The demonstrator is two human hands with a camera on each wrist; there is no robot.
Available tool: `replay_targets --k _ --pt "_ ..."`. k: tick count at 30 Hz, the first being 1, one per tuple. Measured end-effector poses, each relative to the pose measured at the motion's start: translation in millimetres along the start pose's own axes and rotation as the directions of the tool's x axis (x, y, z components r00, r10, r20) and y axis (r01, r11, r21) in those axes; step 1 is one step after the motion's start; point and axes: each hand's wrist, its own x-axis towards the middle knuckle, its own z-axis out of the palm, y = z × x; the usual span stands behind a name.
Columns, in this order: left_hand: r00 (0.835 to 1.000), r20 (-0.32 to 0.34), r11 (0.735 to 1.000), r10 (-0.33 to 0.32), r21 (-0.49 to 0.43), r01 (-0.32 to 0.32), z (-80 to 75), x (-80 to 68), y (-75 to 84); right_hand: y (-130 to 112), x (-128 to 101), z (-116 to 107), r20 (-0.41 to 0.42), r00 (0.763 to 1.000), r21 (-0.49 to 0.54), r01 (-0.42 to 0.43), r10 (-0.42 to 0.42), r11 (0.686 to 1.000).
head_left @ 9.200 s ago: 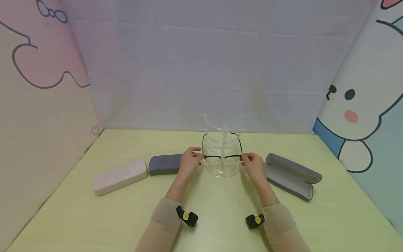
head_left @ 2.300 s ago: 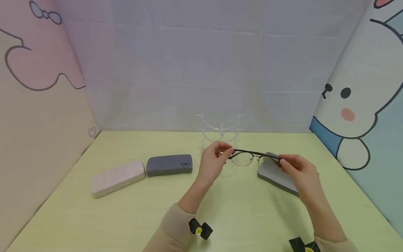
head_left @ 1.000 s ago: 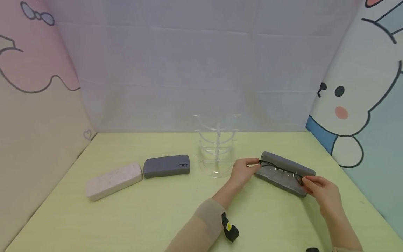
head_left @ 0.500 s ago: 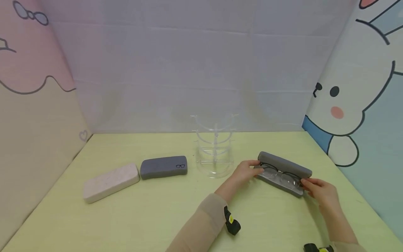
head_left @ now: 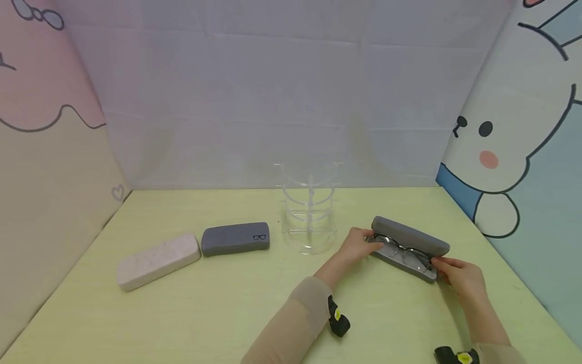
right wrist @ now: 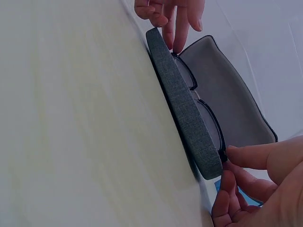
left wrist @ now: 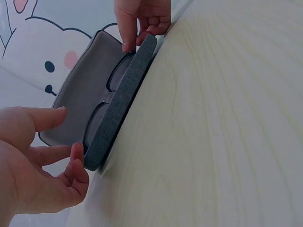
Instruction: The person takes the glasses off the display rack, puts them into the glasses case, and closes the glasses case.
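Note:
Black-rimmed eyeglasses point(head_left: 394, 242) lie in the opened grey glasses case point(head_left: 411, 237), lenses toward the front, below the raised lid. My right hand point(head_left: 465, 277) pinches their right end by the hinge; in the right wrist view its thumb point(right wrist: 246, 155) presses the black corner of the frame. At the other end is my left hand point(head_left: 356, 245). In the left wrist view one finger point(left wrist: 49, 154) reaches the frame's end, while the thumb point(left wrist: 49, 118) stands apart from it. The case's front wall point(right wrist: 182, 101) hides the lower part of the lenses.
A clear acrylic glasses stand point(head_left: 310, 215) stands left of the case, near the left hand. Further left lie a closed dark grey case point(head_left: 235, 239) and a closed pale pink case point(head_left: 159, 260). A white backdrop point(head_left: 236, 101) rises behind the table point(head_left: 191, 323).
The eyeglasses came off the clear stand and moved right to the grey case. Over the last second they sank into it, and the left hand's fingers spread at their end.

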Motion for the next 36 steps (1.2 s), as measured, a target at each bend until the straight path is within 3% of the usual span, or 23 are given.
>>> replay_targets --k 3,9,13,18,24,31,36 --pt "1.0 -0.025 0.998 -0.006 0.06 0.008 0.5 2.0 1.8 1 2 -1 0.019 1.0 -0.006 -0.009 0.01 1.0" --pt "0.998 -0.056 0.998 -0.042 0.034 0.044 -2.5 8.2 6.8 1 4 -6 0.053 0.997 0.086 -0.053 0.049 0.995" --pt "0.998 -0.064 0.998 -0.011 0.056 0.015 -5.1 11.3 14.7 -3 1 -9 0.03 1.0 0.115 0.001 -0.005 0.993" --pt "0.995 -0.073 0.994 0.071 0.092 -0.064 -6.5 13.5 23.3 -11 -2 -8 0.013 0.992 0.031 0.126 -0.127 0.992" --pt "0.99 -0.126 0.998 0.059 0.026 -0.056 -6.6 16.2 23.3 -14 -4 -5 -0.017 0.988 -0.051 0.153 -0.154 0.987" --pt "0.979 -0.192 0.99 0.061 0.138 -0.034 -5.9 18.6 24.0 -15 -4 -7 0.011 0.985 -0.173 0.174 -0.174 0.969" --pt "0.982 -0.17 0.97 0.086 0.239 -0.044 -6.7 17.0 26.8 -13 -8 -9 0.036 0.971 -0.281 0.238 -0.237 0.93"
